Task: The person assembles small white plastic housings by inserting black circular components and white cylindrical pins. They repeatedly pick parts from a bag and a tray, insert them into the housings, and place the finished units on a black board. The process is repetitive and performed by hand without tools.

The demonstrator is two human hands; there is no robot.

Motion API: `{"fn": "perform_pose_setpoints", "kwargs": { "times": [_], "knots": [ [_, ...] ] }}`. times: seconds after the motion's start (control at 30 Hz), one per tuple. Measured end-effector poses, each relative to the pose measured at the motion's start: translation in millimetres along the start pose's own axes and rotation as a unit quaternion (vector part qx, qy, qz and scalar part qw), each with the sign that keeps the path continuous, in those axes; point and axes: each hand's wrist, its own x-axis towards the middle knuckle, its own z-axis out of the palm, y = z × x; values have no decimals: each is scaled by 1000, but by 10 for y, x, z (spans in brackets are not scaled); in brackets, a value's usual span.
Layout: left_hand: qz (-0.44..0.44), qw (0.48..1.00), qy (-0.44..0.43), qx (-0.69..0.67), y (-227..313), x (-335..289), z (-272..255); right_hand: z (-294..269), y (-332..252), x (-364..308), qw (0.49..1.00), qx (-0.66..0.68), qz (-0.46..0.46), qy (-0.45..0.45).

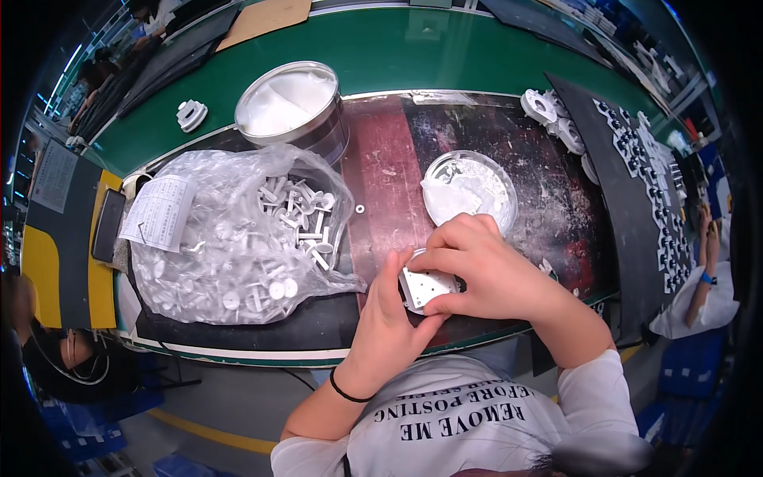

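Note:
Between my two hands, close to the table's front edge, is a white plastic part [429, 288] with a squarish plate pierced by small dark holes. My left hand [388, 314] grips its left and near sides, with a black band round the wrist. From the right, my right hand [486, 266] curls over it, thumb and fingers pressed on its top and edge. Those fingers hide some of the part. Just beyond my right hand lies a shallow round dish [513, 195] with white stuff and a crumpled white sheet in it.
A clear plastic bag [199, 274] of white disc-headed pegs fills the left of the table. Behind it stands a metal tin [322, 131] with white contents. A small white ring [360, 209] lies mid-table. White parts [548, 115] sit beside a dark board [612, 215] at right.

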Motion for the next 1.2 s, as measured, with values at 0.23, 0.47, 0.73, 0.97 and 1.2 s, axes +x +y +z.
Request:
{"fn": "perform_pose_setpoints", "kwargs": {
  "times": [0.23, 0.47, 0.73, 0.97, 1.2],
  "knots": [
    [15, 1000, 14, -13, -16, -7, 24, -4, 31, -27, 1000, 6, 12, -5],
    [12, 1000, 13, -7, -13, -14, 39, 29, 95, -73, 1000, 13, 8, 1],
    [7, 1000, 18, -3, 0, -18, 39, 190, 137, -172, 996, 65, 32, 45],
    [10, 1000, 18, -20, -9, -16, 43, 314, 76, -228, 987, 113, 67, 95],
    [26, 999, 27, -35, -31, -15, 68, 279, 48, -279, 982, 118, 71, 129]
  ]
}}
